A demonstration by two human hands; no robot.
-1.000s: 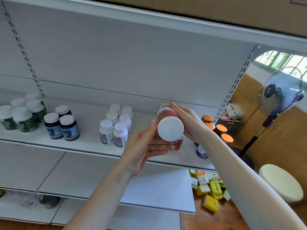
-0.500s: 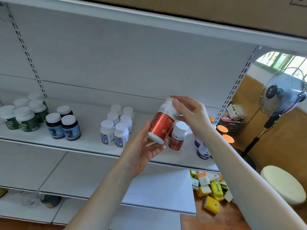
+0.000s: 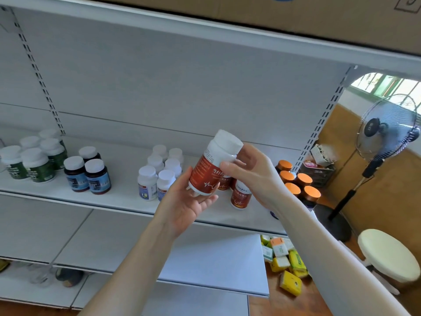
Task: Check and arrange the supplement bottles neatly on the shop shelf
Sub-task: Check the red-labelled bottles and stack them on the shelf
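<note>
**Swung cap-up from end-on: white plastic bottle with red label (image 3: 208,172) under inspection**

Head view. Turned since a second ago from white round end facing the camera to label facing it; tilt much as half a second ago. Now leaning cap up and to the right, held in the air in front of the white metal shelf (image 3: 123,192), touching no board. Cradled at the base by the left hand (image 3: 189,202), thumb up one side and fingers curled beneath. Pinched at the shoulder just below the white cap by the right hand (image 3: 255,173), thumb across the front. Two-handed hold judged to serve reading: base steadied, top free for turning, printed face toward the eyes. Step in hand judged as checking, with placing not yet begun.

Behind and just beside, standing on the shelf: matching red-labelled bottle (image 3: 241,197), likely marking the row for the held one. Further left, grouped by kind, two abreast: small white bottles with pale labels (image 3: 159,176), dark bottles with blue labels (image 3: 90,173), green-labelled bottles with white caps (image 3: 33,161). To the right, partly hidden by the right forearm: dark bottles with orange caps (image 3: 296,182). Grouping by product apparently intended for neat facing. Beyond the shelf end: black pedestal fan (image 3: 385,133), round cream stool (image 3: 388,255), loose coloured cartons (image 3: 286,262) below.
</note>
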